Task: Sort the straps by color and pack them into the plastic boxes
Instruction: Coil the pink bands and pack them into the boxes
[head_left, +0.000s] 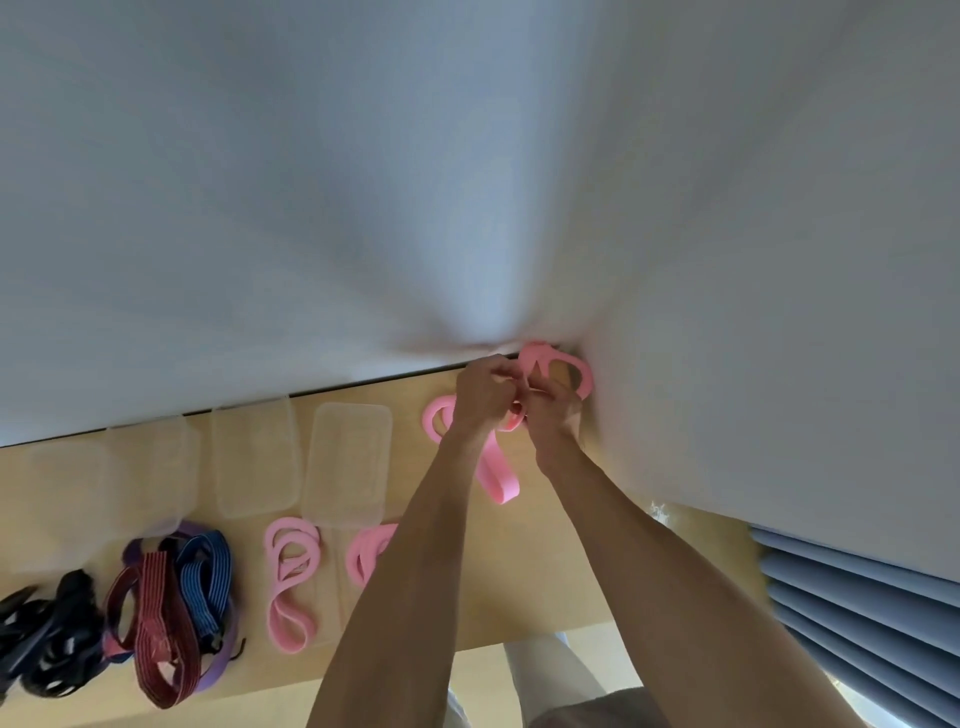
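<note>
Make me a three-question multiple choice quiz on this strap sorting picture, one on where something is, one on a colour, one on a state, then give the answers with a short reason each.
1. Where do the clear plastic boxes stand?
A. Along the table's far edge by the wall
B. At the near edge
C. On the floor

2. What colour are the straps held in both hands?
A. Black
B. Pink
C. Blue

3. What state is the box nearest the hands in?
A. Full of black straps
B. Holding one purple strap
C. No strap visible inside

Answers:
1. A, the boxes line up against the white wall, beyond the strap piles.
2. B, the left hand and right hand both grip the pink straps.
3. C, its clear walls show only the table; other pink loops and the mixed pile lie outside.
</note>
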